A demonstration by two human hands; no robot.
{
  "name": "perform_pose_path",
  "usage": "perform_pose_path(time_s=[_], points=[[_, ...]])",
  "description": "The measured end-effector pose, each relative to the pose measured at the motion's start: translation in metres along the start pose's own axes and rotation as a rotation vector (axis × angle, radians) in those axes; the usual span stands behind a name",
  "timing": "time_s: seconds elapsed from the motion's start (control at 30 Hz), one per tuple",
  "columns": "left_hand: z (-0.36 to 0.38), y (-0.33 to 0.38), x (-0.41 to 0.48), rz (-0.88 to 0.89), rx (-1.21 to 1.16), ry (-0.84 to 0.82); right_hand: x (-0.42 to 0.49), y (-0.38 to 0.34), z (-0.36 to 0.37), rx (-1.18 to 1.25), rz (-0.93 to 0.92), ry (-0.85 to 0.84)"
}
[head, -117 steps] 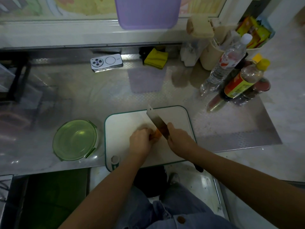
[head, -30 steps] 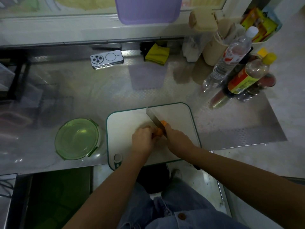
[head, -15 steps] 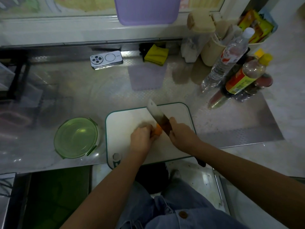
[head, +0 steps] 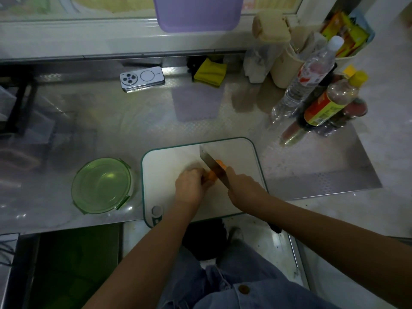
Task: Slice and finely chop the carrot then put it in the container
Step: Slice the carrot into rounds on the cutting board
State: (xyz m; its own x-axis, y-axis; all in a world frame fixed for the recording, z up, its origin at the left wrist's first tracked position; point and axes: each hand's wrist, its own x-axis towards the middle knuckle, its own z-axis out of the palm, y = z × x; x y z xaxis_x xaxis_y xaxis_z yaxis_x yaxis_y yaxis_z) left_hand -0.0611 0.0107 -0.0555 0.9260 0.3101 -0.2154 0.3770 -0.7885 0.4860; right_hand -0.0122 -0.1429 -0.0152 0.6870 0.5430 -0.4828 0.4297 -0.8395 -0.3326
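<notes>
Knife (head: 211, 166) lower, carrot (head: 212, 175) against left fingertips (head: 199, 175)

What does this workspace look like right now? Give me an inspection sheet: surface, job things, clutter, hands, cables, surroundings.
Surface: reflective steel counter, with a white cutting board at its near edge.
Job's things: carrot on the board with the knife across it; a cut piece on the blade's far side; green container left of the board, no carrot seen in it.
Clutter: phone, yellow cloth, bottles at the back right.
Hands: left hand holds the carrot; right hand grips the knife handle.
Cables: nothing seen for certain; the dark lines at the lower left edge are unclear.
Surroundings: window ledge behind, with a purple board.
</notes>
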Motion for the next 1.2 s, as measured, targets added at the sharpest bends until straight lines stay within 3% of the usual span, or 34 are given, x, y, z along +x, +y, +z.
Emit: perform_pose_path(time_s=[0.33,0.6,1.0,1.2], points=[[0.0,0.002,-0.002,0.0,0.01,0.016,0.022,0.002,0.029,0.155,-0.017,0.107],[0.0,0.002,-0.004,0.002,-0.037,0.018,0.018,0.003,-0.002,0.192,-0.067,0.17],[0.002,0.001,-0.004,-0.011,-0.051,0.034,-0.004,0.008,-0.008,0.032,-0.051,0.027],[0.004,0.0,-0.003,0.003,-0.057,0.039,0.014,0.004,-0.001,0.099,-0.025,-0.007]])
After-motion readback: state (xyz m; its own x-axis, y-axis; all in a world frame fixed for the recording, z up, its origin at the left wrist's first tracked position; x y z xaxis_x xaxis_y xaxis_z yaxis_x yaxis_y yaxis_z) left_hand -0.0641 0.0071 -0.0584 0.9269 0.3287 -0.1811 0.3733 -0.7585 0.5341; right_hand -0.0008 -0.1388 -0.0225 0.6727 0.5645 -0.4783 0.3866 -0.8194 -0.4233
